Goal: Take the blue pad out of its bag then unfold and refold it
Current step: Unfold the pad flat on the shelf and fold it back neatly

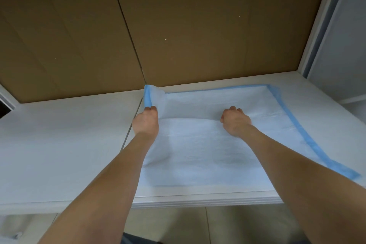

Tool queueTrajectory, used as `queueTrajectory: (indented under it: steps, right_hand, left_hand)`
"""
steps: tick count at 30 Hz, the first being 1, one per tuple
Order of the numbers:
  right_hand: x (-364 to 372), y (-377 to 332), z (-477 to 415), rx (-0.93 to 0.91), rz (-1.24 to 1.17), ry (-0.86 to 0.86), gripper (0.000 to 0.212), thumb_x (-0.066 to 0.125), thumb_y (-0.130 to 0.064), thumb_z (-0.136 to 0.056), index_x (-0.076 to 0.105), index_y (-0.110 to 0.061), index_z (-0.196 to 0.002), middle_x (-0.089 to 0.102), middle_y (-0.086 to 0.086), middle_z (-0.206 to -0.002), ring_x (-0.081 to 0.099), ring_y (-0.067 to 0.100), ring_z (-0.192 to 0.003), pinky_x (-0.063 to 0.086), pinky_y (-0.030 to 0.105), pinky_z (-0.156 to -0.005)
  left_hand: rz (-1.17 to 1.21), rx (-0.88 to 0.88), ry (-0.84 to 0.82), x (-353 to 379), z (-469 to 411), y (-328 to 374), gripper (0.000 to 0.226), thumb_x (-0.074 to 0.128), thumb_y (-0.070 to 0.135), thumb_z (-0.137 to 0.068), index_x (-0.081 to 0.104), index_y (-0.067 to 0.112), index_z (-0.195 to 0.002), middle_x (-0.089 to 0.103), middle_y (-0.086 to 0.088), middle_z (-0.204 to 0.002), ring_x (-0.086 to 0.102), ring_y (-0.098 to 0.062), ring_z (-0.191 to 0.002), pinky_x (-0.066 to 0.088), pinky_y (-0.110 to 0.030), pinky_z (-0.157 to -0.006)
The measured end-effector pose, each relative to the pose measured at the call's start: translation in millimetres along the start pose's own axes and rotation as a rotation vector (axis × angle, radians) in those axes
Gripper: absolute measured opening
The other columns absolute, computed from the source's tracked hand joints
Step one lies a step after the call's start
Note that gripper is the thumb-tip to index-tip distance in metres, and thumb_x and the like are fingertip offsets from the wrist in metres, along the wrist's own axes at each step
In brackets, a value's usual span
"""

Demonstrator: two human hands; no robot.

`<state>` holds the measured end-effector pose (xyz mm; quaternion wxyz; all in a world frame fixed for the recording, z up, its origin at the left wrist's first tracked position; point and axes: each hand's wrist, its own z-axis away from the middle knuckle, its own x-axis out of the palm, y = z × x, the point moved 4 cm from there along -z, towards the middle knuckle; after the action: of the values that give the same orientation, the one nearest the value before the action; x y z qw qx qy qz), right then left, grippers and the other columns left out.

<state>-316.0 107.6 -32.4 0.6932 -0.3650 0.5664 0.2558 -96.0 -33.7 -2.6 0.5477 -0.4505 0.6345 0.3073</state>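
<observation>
While partly flat, pad (198,144) on table (59,154).

Both hands (146,120) (235,120) grip the pad (198,144) on the table (59,144).

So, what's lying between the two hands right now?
Only the blue pad, its white fold edge running from left hand to right hand; head view.

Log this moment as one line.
pad: spread on table | left hand: pinches lifted blue-edged corner | right hand: grips pad's folded edge
</observation>
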Motion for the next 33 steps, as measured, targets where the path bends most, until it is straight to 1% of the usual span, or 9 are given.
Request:
queueTrajectory:
  steps: [5,8,11,15,18,20,22,27,33]
  right_hand:
    - [-1,2,1,0.052,-0.02,0.032,0.035,0.044,-0.003,-0.092,0.047,-0.004,-0.127,0.044,0.012,-0.125,0.043,0.028,-0.117,0.043,0.037,-0.092]
    - [-2,4,0,0.075,-0.012,0.054,0.039,0.047,-0.003,-0.092,0.045,-0.003,-0.131,0.042,0.013,-0.129,0.042,0.029,-0.12,0.043,0.038,-0.094]
    - [-3,8,2,0.107,0.046,0.051,0.044,0.049,-0.005,-0.091,0.041,-0.005,-0.134,0.041,0.012,-0.132,0.039,0.029,-0.124,0.042,0.037,-0.094]
    - [-8,21,1,0.123,-0.028,0.033,0.034,0.039,-0.016,-0.098,0.046,-0.007,-0.129,0.046,0.012,-0.129,0.043,0.03,-0.12,0.041,0.039,-0.094]
    - [-22,44,-4,0.207,-0.078,0.152,0.036,0.038,-0.025,-0.099,0.045,-0.007,-0.129,0.043,0.013,-0.129,0.041,0.031,-0.119,0.042,0.039,-0.088]
    - [-28,59,-8,0.268,-0.041,0.184,0.038,0.043,-0.021,-0.097,0.042,-0.007,-0.132,0.04,0.014,-0.132,0.038,0.032,-0.121,0.041,0.037,-0.09]
    - [-30,70,-15,0.285,-0.011,0.181,0.041,0.044,-0.023,-0.096,0.042,-0.008,-0.134,0.039,0.014,-0.134,0.038,0.032,-0.122,0.039,0.037,-0.093]
    - [-21,80,-23,0.254,0.059,0.139,0.045,0.037,-0.04,-0.098,0.047,-0.013,-0.134,0.041,0.011,-0.131,0.039,0.031,-0.121,0.037,0.038,-0.094]
    - [-18,80,-16,0.234,0.057,0.147,0.048,0.039,-0.045,-0.097,0.046,-0.017,-0.134,0.041,0.009,-0.132,0.038,0.029,-0.123,0.039,0.039,-0.091]
  left_hand:
    - [0.018,-0.078,-0.071,6,2,-1,0.036,0.044,0.024,-0.098,0.037,0.01,-0.131,0.049,-0.012,-0.121,0.058,-0.028,-0.104,0.041,-0.032,-0.066]
    - [-0.031,0.006,-0.092,16,2,3,0.05,0.039,0.031,-0.1,0.023,0.015,-0.145,0.036,-0.01,-0.137,0.044,-0.026,-0.119,0.044,-0.033,-0.08]
    - [-0.01,0.042,-0.193,26,3,9,0.053,0.032,0.03,-0.102,0.014,0.017,-0.149,0.033,-0.007,-0.143,0.042,-0.026,-0.122,0.043,-0.036,-0.089]
    - [0.078,-0.051,-0.282,31,2,12,0.054,0.028,0.032,-0.102,0.011,0.012,-0.149,0.033,-0.009,-0.144,0.041,-0.028,-0.125,0.041,-0.039,-0.093]
    - [0.078,-0.014,-0.164,25,-6,21,0.057,0.029,0.032,-0.102,0.01,0.01,-0.15,0.022,-0.009,-0.153,0.027,-0.026,-0.139,0.034,-0.039,-0.106]
    - [0.041,0.079,-0.056,21,-15,35,0.055,0.031,0.026,-0.102,0.012,0.009,-0.151,0.017,-0.009,-0.156,0.018,-0.024,-0.144,0.026,-0.037,-0.112]
    - [0.06,0.152,-0.024,18,-25,53,0.053,0.032,0.02,-0.101,0.015,0.01,-0.151,0.016,-0.008,-0.157,0.014,-0.023,-0.146,0.023,-0.036,-0.115]
    - [0.232,0.268,-0.288,39,-29,87,0.052,0.027,0.038,-0.102,0.018,0.025,-0.151,0.014,-0.003,-0.159,0.014,-0.02,-0.146,0.021,-0.039,-0.117]
    - [0.166,0.289,-0.325,43,-22,76,0.052,0.025,0.044,-0.1,0.02,0.031,-0.15,0.015,0.001,-0.158,0.017,-0.02,-0.145,0.019,-0.04,-0.118]
